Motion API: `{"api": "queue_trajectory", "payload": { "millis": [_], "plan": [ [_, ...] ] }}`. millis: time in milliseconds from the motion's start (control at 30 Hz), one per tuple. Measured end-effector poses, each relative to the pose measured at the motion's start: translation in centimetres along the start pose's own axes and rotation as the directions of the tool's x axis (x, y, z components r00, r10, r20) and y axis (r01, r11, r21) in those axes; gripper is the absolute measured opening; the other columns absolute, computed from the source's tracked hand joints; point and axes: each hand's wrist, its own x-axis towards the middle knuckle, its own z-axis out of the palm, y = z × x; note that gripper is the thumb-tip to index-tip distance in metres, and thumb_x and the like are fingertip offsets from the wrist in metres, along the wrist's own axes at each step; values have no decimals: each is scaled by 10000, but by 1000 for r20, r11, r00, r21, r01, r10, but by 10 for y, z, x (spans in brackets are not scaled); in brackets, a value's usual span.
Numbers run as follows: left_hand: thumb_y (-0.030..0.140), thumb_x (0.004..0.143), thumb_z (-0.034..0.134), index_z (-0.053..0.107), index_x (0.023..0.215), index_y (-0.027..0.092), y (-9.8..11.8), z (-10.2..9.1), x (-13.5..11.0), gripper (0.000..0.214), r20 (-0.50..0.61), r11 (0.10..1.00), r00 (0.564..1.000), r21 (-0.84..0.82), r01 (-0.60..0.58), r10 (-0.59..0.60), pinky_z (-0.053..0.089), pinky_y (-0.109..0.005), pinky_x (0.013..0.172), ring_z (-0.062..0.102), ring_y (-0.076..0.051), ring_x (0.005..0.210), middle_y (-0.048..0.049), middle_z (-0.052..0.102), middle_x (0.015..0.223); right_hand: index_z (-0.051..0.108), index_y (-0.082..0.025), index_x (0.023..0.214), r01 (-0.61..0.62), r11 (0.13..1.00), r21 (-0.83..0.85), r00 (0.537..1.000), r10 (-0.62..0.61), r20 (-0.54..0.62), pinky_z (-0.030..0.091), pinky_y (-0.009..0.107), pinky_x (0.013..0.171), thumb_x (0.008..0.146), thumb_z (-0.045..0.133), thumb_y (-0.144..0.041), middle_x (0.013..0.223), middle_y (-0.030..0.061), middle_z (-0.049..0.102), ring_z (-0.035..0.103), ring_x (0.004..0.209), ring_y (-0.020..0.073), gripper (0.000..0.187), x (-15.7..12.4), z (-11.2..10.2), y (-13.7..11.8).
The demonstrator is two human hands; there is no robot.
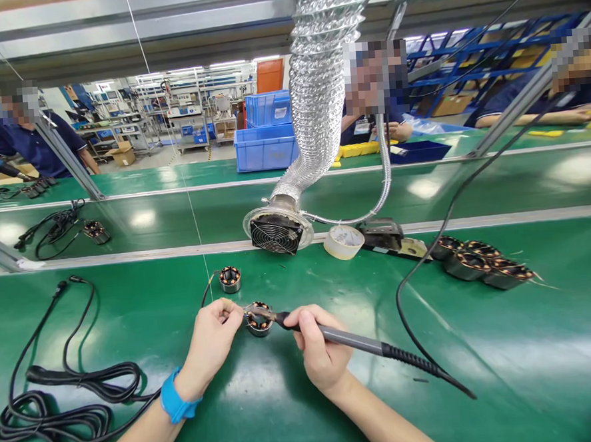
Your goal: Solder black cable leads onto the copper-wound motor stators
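My right hand [323,349] grips a soldering iron [355,341] like a pen, its tip pointing left over the near motor stator [259,320]. This stator is a metal ring with copper windings, standing on the green bench. At its left edge, my left hand [217,332] is closed in a pinch on thin solder wire [195,220], which runs down from overhead. The fingers hide the exact grip, and I cannot tell whether the iron's tip touches the wire. Just behind stands a second stator [229,279] with a dark lead.
Coiled black cables [81,401] lie left. A fan-fronted fume duct [276,232] hangs behind the stators, near a tape roll [343,242]. Several stators [483,263] are grouped right. The iron's cord [405,301] loops on the right. Co-workers [376,103] sit across the conveyor [215,212].
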Motion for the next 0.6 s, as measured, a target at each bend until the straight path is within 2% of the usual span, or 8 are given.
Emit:
{"api": "queue_trajectory", "payload": {
  "millis": [267,600],
  "plan": [
    [425,767,594,577,674,169,2,0,-1,273,5,1000,1000,10,5,-5,343,-256,620,463,-146,656,8,542,664,685,-193,711,-78,997,1,996,78,-33,427,250,435,980,453,-319,505,-10,552,566,455,145,377,-2,-2,6],
    [440,766,598,572,679,175,1,0,0,280,7,1000,1000,12,-1,1,327,-253,605,445,-143,644,13,524,657,686,-189,696,-82,997,-17,996,81,-42,446,251,443,969,452,-340,487,-10,539,571,457,149,390,-4,-2,7]
  ]
}}
